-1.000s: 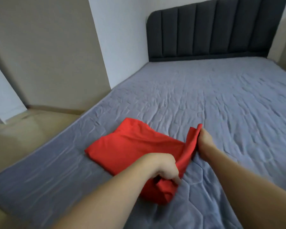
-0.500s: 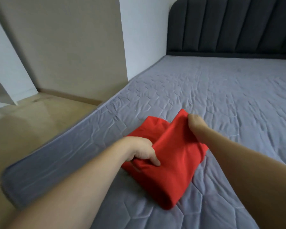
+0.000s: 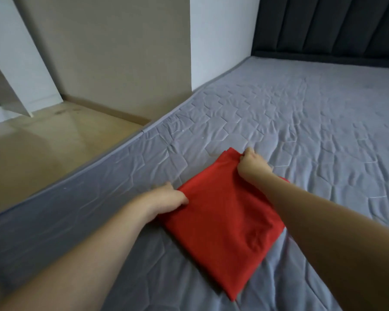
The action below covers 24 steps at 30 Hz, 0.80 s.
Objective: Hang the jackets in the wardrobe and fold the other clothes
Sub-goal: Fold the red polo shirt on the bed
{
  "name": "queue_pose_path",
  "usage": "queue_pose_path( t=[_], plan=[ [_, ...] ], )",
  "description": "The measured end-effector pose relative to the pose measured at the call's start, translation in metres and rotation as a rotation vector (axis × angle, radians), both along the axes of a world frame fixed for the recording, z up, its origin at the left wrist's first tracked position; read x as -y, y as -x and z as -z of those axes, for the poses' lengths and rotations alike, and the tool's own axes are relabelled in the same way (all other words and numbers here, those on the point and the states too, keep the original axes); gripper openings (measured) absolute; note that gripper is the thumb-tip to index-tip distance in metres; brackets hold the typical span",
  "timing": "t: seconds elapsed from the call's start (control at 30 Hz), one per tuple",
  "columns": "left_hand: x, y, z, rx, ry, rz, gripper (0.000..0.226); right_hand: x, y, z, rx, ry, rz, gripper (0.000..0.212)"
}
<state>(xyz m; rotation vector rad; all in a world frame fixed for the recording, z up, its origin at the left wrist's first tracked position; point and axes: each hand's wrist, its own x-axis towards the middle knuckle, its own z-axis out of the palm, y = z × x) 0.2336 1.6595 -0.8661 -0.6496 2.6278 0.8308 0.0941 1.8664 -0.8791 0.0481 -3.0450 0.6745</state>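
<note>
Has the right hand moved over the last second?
Yes. The right hand carried its pinched flap of the red garment across toward the mattress edge; the garment now lies folded flat.

Grey quilted mattress (image 3: pixel 301 122), wrinkled across its top, bearing one folded red garment (image 3: pixel 225 221) flat near the left edge, against a dark padded headboard (image 3: pixel 328 25) at the far end.

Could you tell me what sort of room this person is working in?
Most likely a bedroom. A large bed with a grey quilted mattress cover fills the view, a dark padded headboard stands at its far end, and both hands grip a folded red garment lying on it.
</note>
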Motion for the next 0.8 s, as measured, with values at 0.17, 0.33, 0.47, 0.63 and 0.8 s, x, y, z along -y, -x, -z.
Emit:
queue_pose_path(
  t=[0.17,0.33,0.47,0.63,0.8],
  plan=[
    [-0.011,-0.001,0.018,-0.234,0.200,0.080,0.011,0.001,0.004,-0.003,0.072,0.099,0.106,0.031],
    [-0.029,-0.029,-0.019,-0.289,0.036,0.139,0.035,-0.010,-0.002,-0.050,0.280,0.403,0.077,0.058],
    [-0.010,-0.048,-0.111,-0.255,0.384,0.190,0.045,-0.008,-0.024,-0.135,0.300,0.524,-0.051,0.046],
    [0.043,-0.060,-0.334,-0.330,0.591,0.187,0.044,0.036,-0.044,-0.336,0.354,0.840,-0.112,0.033],
    [0.122,-0.098,-0.579,-0.452,0.810,0.156,0.041,0.129,-0.068,-0.583,0.213,0.874,-0.250,0.025]
  ],
)
